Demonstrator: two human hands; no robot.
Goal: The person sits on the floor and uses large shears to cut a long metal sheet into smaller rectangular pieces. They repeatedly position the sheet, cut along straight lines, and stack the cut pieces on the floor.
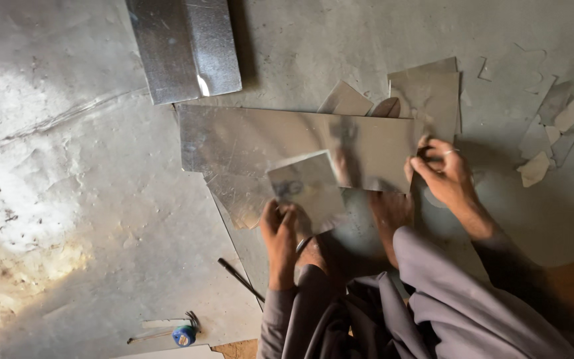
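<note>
Galvanised steel: a long rectangular shiny sheet (300, 143) lies flat on the grey concrete floor (101, 219), pinned under a bare foot (390, 213). Head view: the step in hand appears to be positioning. The left hand (279, 233) pinches a small square metal offcut (307, 189), fingers closed narrowly. The right hand (443, 173) grips the sheet's right edge, fingers curled; the next move calls for steady alignment.

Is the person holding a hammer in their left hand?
No, the left hand grips a small shiny metal sheet, and the right hand rests at the edge of the big metal sheet.
</note>
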